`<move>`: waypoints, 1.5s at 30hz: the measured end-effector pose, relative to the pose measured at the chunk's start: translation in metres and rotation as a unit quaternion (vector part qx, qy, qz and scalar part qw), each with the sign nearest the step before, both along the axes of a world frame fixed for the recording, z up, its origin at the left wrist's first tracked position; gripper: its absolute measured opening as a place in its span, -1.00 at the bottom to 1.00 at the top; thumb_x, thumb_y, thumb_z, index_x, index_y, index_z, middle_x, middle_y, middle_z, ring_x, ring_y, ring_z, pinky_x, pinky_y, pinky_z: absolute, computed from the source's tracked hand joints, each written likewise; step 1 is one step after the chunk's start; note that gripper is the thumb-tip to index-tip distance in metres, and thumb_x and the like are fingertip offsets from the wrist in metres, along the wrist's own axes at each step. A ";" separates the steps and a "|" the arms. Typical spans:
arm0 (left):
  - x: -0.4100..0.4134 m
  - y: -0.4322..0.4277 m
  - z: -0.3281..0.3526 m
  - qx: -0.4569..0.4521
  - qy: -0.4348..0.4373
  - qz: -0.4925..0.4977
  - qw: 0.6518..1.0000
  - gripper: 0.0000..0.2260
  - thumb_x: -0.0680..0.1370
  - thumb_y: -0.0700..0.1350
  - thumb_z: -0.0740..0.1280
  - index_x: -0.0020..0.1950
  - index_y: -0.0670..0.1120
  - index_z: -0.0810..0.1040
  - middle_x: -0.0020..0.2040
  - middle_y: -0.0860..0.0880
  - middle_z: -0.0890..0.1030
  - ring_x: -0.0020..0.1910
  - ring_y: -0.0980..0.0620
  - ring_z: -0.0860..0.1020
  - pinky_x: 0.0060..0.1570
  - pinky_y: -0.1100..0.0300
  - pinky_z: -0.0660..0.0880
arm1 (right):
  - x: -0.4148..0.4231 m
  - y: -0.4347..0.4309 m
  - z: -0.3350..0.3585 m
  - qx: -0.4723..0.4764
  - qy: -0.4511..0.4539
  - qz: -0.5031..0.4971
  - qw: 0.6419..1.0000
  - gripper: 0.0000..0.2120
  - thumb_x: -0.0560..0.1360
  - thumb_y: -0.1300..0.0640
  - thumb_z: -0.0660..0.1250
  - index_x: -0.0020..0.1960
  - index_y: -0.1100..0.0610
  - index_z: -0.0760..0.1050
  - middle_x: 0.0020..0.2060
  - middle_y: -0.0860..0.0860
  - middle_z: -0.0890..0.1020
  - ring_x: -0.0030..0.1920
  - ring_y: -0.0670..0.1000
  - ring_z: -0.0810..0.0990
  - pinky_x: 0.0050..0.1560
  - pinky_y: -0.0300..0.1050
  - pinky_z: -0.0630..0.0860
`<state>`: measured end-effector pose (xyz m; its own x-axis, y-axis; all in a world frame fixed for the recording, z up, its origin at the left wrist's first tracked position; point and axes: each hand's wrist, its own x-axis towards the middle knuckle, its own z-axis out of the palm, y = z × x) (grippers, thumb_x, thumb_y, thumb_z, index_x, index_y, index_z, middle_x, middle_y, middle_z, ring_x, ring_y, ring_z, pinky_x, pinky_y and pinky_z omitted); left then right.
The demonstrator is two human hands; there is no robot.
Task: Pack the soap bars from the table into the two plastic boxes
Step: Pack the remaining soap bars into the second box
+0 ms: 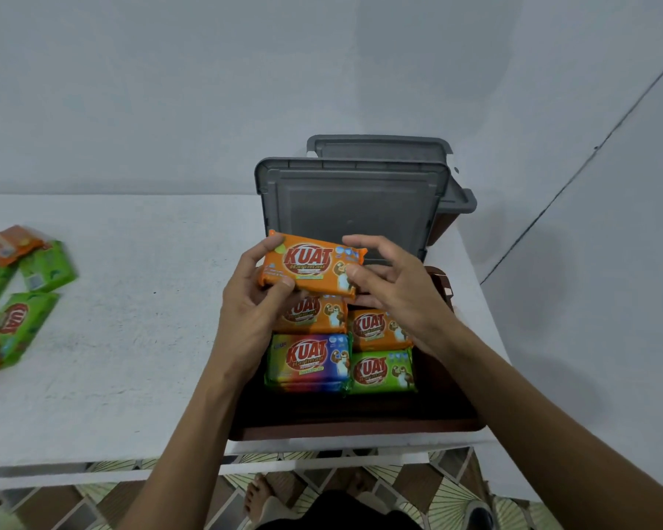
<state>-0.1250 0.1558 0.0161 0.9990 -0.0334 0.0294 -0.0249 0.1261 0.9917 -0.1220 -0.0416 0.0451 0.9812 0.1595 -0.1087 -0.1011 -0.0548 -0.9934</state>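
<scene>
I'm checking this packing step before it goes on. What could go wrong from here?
1. The grey lid stands upright just behind the hands; a knock might swing it down onto them.
2. The orange bar, gripped by the left hand and right hand, hangs over the packed bars in the brown box; dropped askew, it may ride up.
3. The box sits by the table front edge; a push could shove it off.

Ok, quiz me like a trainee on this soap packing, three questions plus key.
1. True or false: the left hand and right hand both hold the orange soap bar above the brown box.
2. The unpacked bars lie: A at the left of the table; B on a chair; C on a shelf.
3. Fill in: in the box, the rainbow bar lies ___ of the green bar.
Key: 1 true; 2 A; 3 left.
</scene>
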 end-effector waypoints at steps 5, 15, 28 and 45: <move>0.000 -0.004 0.001 0.033 -0.016 -0.013 0.999 -0.57 0.57 -0.13 0.31 0.42 0.10 0.36 0.24 -0.05 0.57 0.17 -0.03 0.61 -0.01 0.09 0.62 | 0.004 0.010 -0.004 0.043 -0.008 -0.041 0.998 -0.72 0.57 0.25 0.33 0.26 0.07 0.54 0.08 0.11 0.67 0.09 0.06 0.68 0.02 0.04 0.64; 0.013 0.023 -0.008 0.314 -0.087 0.070 0.943 -0.66 0.58 -0.08 0.33 0.35 0.07 0.45 0.35 0.06 0.47 0.20 0.29 0.41 0.03 0.54 0.30 | -0.003 -0.038 0.004 -0.129 -0.035 -0.101 0.986 -0.73 0.60 0.22 0.28 0.25 0.00 0.54 0.22 0.04 0.56 0.13 0.00 0.62 -0.10 -0.18 0.64; 0.014 0.021 -0.031 0.383 -0.082 0.074 0.917 -0.58 0.58 -0.05 0.33 0.43 0.05 0.35 0.34 0.02 0.48 0.28 0.07 0.44 0.21 0.17 0.36 | -0.014 -0.044 -0.026 -0.303 0.060 -0.108 0.945 -0.73 0.61 0.20 0.26 0.27 -0.02 0.50 0.18 -0.04 0.48 0.17 0.02 0.54 0.05 0.07 0.65; 0.013 0.021 -0.032 0.435 -0.091 0.068 0.893 -0.69 0.59 -0.08 0.31 0.33 -0.01 0.46 0.26 -0.04 0.53 0.25 -0.01 0.46 0.18 0.15 0.39 | -0.017 -0.023 -0.059 -0.524 0.054 -0.020 0.850 -0.66 0.61 0.19 0.24 0.38 0.11 0.40 0.19 0.16 0.53 0.16 0.17 0.57 0.14 0.00 0.52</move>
<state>-0.1120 0.1766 -0.0159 0.9770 -0.0017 0.2133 -0.1520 -0.7074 0.6902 -0.1386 -0.0650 -0.0137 0.9590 -0.1129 -0.2600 -0.2103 -0.8985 -0.3853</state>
